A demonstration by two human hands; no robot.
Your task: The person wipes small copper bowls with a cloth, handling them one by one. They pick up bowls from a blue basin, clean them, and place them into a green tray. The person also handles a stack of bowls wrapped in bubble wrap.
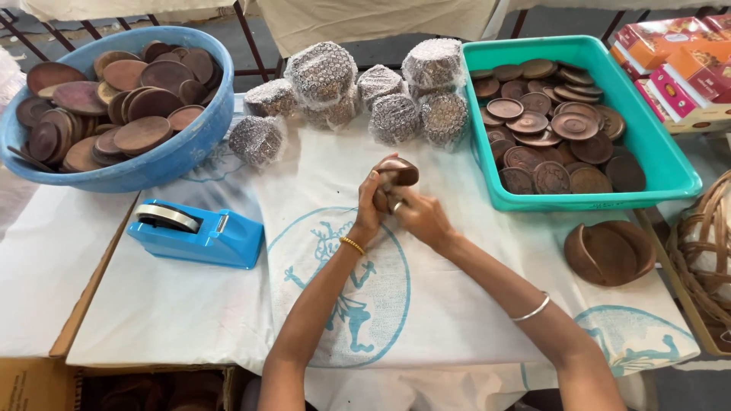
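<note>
Over the middle of the white cloth, my left hand and my right hand are pressed together around a small stack of brown wooden discs. The topmost disc is tilted and pokes out above my fingers. The lower discs are mostly hidden between my palms. A gold bangle sits on my left wrist and a silver one on my right forearm.
A blue basin of wooden discs stands at the back left, a teal tray of discs at the right. Several bubble-wrapped bundles lie behind my hands. A blue tape dispenser, loose wooden plates, coloured boxes and a wicker basket surround them.
</note>
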